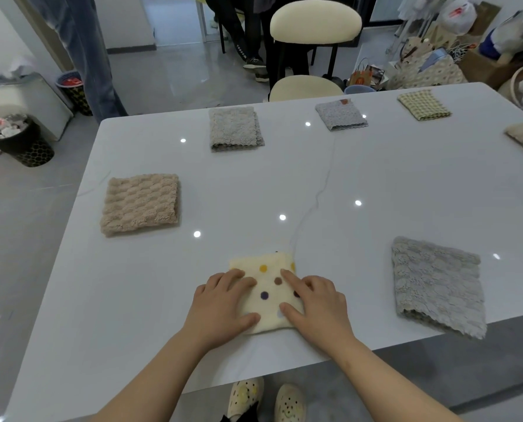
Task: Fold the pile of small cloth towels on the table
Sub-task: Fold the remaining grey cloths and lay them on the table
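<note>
The cream dotted towel (269,287) lies folded into a small square at the near edge of the white table (284,178), about midway along it. The left hand (220,303) presses on its left side and the right hand (312,303) on its right. Both lie flat with fingers spread, gripping nothing.

The main risk is that the plush layers spring open once the pressure lifts, leaving the fold loose or skewed. The tabletop looks glossy, so uneven pressing could slide the towel or twist its layers out of line. A pull toward the person could also drag it over the near edge.

Further out, a beige towel (141,204) sits folded to the left and a grey towel (437,284) to the right, both well apart. A checked towel (423,105) lies far right.
</note>
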### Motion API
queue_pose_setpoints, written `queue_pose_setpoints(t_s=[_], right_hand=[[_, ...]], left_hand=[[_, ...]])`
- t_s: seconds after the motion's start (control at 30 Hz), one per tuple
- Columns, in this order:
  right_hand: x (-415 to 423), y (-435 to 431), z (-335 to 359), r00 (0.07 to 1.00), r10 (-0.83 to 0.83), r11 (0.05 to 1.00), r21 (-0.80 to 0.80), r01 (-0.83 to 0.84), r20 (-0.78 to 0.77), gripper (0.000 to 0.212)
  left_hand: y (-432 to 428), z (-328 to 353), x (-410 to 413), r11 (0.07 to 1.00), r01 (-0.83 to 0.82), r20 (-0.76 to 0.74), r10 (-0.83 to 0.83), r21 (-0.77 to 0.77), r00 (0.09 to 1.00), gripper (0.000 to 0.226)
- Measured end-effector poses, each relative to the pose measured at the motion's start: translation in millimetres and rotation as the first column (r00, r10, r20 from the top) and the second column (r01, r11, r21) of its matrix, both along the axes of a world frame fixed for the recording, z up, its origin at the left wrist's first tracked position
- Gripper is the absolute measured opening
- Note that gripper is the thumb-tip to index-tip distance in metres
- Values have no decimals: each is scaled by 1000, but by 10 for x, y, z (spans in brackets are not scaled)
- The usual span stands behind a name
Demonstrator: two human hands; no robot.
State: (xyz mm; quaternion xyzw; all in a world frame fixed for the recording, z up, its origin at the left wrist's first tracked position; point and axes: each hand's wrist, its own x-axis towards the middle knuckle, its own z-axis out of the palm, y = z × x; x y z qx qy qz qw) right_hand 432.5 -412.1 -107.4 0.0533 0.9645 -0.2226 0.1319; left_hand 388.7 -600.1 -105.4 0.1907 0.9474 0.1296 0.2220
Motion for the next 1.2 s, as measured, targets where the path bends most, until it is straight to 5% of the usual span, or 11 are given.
queue_pose_setpoints(t_s=[0.3, 0.43, 0.57, 0.8, 1.2], right_hand=[[-220, -127, 24, 989, -26, 991, 136, 6, 145, 63], [-209, -154, 23, 989, -63, 988, 148, 43, 132, 65], [-136, -106, 11, 987, -146, 989, 13, 146, 63, 61], [-104, 13, 102, 932, -361, 883, -308, 355, 39, 35], [58, 1077, 236, 869, -474, 873, -205, 442, -145, 28]], left_hand=[[16, -2, -18, 996, -58, -23, 56, -74, 998, 107], [-1, 26, -68, 997, -46, -4, 46, -56, 999, 84], [-14, 47, -148, 997, -74, -48, 75, 16, 996, 52], [140, 80, -224, 987, 42, -205, -10, 156, 979, 35], [1329, 141, -211, 951, 261, -195, -228, 164, 954, 34]])
